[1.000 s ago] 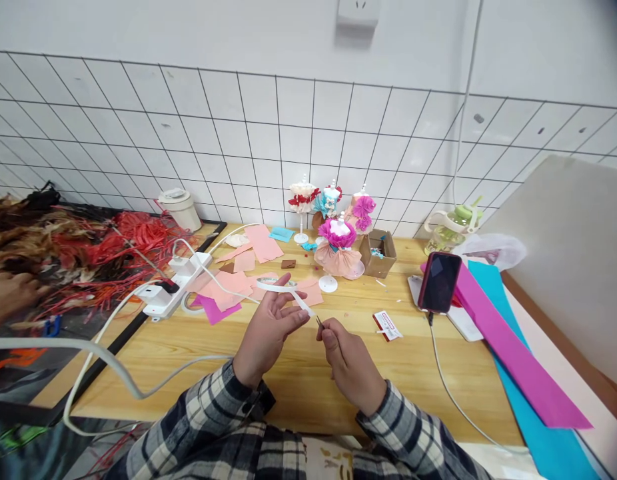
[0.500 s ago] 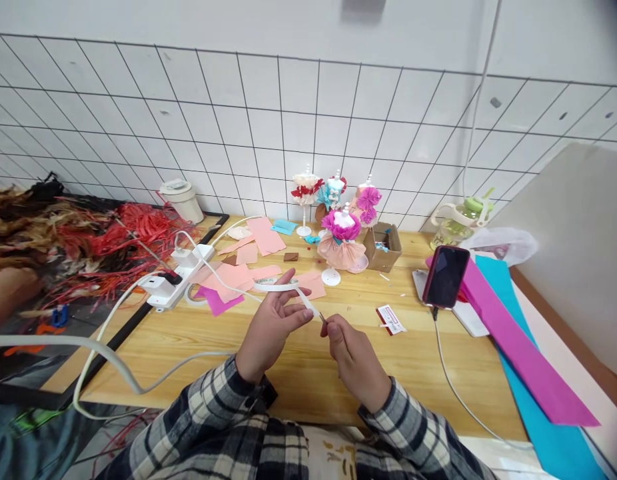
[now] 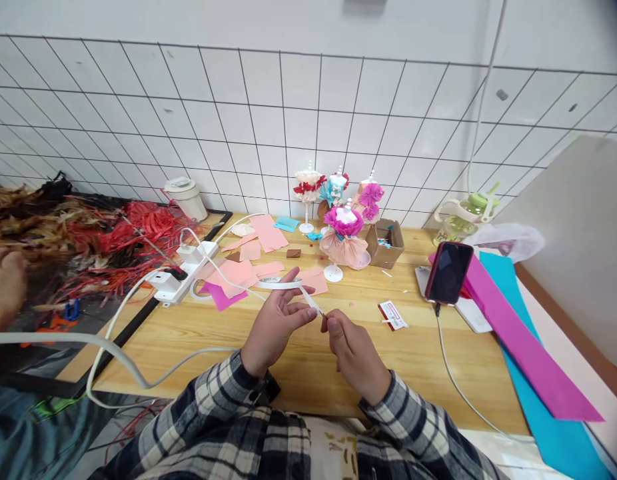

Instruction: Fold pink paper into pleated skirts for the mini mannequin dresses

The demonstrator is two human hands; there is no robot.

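Note:
My left hand (image 3: pixel 277 323) is closed on a white ribbon strip (image 3: pixel 288 285) that loops out over the wooden table (image 3: pixel 413 353). My right hand (image 3: pixel 351 350) is pinched shut on the strip's free end, right beside the left thumb; what else it may hold is too small to tell. Both hands hover just above the table's middle, near pink paper pieces (image 3: pixel 236 275).
Small paper-dress figurines (image 3: pixel 344 235) and a cardboard box (image 3: pixel 386 243) stand at the back. A phone (image 3: pixel 447 272) leans at the right beside magenta (image 3: pixel 518 353) and blue paper sheets (image 3: pixel 548 427). A power strip (image 3: pixel 181 270) with cables lies left; another person's hand (image 3: pixel 3 287) is by red strands (image 3: pixel 138 233).
My right hand has closed the small gap and now meets the strip's end at my left thumb. The view has shifted slightly. The other person's hand has risen a little.

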